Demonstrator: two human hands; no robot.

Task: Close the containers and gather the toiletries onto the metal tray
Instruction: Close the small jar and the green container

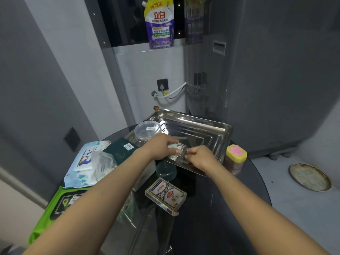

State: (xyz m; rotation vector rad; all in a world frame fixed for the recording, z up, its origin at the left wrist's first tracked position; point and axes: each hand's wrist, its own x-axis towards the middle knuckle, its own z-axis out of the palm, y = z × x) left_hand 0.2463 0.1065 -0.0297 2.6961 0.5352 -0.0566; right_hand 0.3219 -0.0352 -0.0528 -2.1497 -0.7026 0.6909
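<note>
One shiny rectangular metal tray (211, 126) on the dark round table (211, 208) holds one small clear container (177, 150), gripped by the left hand (161, 146) while the right hand (199, 157) pinches its end, both arms outstretched.

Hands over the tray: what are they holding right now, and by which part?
Both hold one small clear container above the metal tray's near edge: left hand wraps its left side, right hand pinches its right end. Finer detail is blurred.
</note>
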